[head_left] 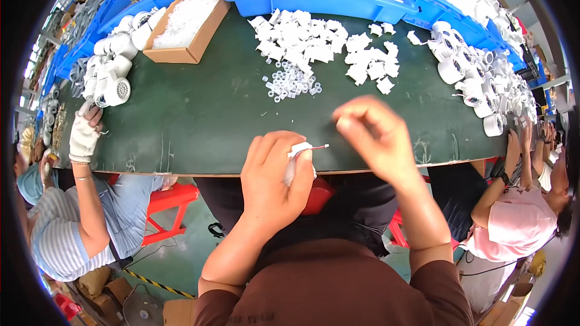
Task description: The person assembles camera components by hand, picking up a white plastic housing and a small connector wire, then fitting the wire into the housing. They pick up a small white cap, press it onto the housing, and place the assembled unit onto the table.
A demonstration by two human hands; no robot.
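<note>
My left hand (272, 175) is closed around a white plastic housing (296, 166) at the table's front edge. Most of that housing is hidden by the fingers and palm. From its top a short reddish lead with a small white end (320, 147) sticks out to the right. My right hand (377, 136) is raised a little to the right of the lead, apart from it. Its thumb and fingers are bent toward each other and smeared by motion, so whether anything is between them cannot be made out. Beyond the hands lie a pile of small clear plastic rings (293, 81) and white plastic clips (302, 36).
A second group of white clips (371, 60) lies right of the rings. A cardboard box (184, 30) and blue bins (320, 3) line the back. White round housings (112, 72) are heaped left, more (477, 78) right. Co-workers sit both sides; one gloved hand (84, 133) is at the left.
</note>
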